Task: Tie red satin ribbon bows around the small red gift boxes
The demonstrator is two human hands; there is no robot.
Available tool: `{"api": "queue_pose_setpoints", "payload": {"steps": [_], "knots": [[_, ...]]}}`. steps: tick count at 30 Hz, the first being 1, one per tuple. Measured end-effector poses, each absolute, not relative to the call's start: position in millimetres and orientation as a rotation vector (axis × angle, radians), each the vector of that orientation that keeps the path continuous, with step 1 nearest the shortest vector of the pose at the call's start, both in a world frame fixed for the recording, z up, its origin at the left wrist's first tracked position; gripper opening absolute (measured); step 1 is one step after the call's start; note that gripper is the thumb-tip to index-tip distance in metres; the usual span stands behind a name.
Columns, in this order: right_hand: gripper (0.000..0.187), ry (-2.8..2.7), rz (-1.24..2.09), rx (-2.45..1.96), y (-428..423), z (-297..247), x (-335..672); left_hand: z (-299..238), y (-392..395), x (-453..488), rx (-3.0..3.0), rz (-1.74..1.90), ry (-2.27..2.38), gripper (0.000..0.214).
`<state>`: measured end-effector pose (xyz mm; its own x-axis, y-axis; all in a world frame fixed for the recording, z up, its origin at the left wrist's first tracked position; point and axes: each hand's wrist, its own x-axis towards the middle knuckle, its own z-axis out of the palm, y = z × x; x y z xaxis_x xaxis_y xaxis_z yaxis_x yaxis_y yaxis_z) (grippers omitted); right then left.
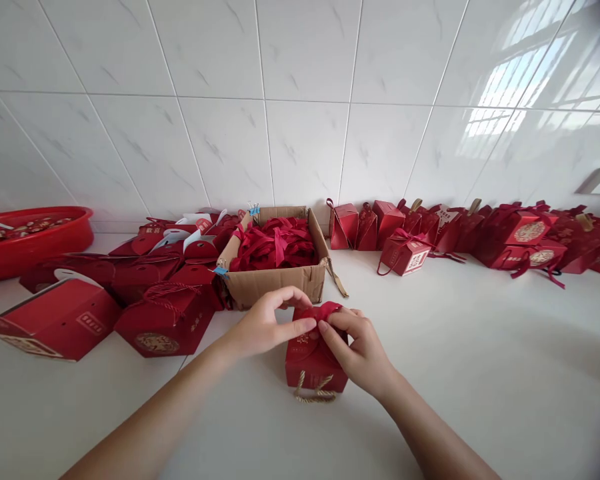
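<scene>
A small red gift box (310,370) with gold print stands on the white counter before me, a gold twisted cord handle (315,395) hanging at its near side. Across its top runs a red ribbon (329,309). My right hand (365,347) pinches this ribbon between thumb and fingers. From the other side my left hand (270,323) reaches over the box top, its thumb and fingertips closed at the ribbon near the right thumb. Parts of the ribbon are hidden by the fingers.
Behind the box stands a cardboard box (275,287) of loose red ribbons (277,247). Several red boxes (165,327) crowd the left, beside a red basin (80,233) of small wrapped pieces. More boxes with ribbons (405,253) line the tiled wall (305,147) at right.
</scene>
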<state>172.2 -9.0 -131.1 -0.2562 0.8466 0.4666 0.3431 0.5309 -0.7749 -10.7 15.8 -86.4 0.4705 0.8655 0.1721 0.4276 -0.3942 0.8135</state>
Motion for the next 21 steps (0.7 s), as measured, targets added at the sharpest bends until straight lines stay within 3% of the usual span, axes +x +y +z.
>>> {"api": "queue_pose_setpoints", "payload": {"steps": [10, 14, 17, 21], "knots": [[0.011, -1.844, 0.612, -0.993, -11.8, -135.2, 174.1, -110.9, 13.4, -2.8, 1.806, 0.925, 0.946, 0.026], [0.004, -1.814, 0.738, -0.964, -12.1, -134.8, 173.3, -114.9, 11.9, -0.4, 1.633, 0.994, 0.946, 0.025], [0.015, -1.669, 0.863, -0.940, -11.8, -135.4, 169.4, -117.3, 9.7, 2.5, 1.549, 1.046, 0.944, 0.025], [0.028, -1.591, 0.781, -0.999, -12.6, -138.0, 165.3, -118.3, 5.0, 4.5, 1.418, 1.039, 0.939, 0.026]]}}
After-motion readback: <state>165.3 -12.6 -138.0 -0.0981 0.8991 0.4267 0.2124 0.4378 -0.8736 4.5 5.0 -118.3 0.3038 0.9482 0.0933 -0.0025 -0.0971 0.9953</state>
